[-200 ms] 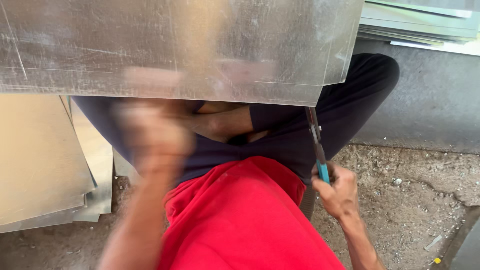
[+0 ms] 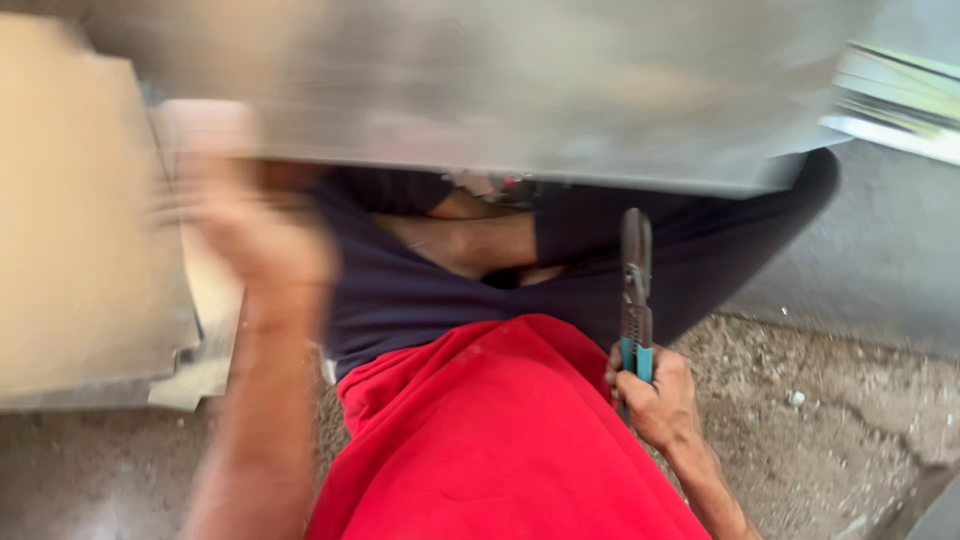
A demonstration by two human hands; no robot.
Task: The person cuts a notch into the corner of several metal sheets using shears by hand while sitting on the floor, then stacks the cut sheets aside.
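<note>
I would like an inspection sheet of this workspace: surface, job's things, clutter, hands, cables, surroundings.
Surface: rough ground, gravelly and cracked.
Job's things: big metal sheet over the lap, blurred; pliers, blue handles, jaws pointing up.
Clutter: flat sheets piled at left.
Hands: left hand blurred, at the sheet's lower edge; right hand grips the pliers.
Cables: nothing seen.
Surroundings: stacked panels at upper right; grey slab beneath them.
</note>
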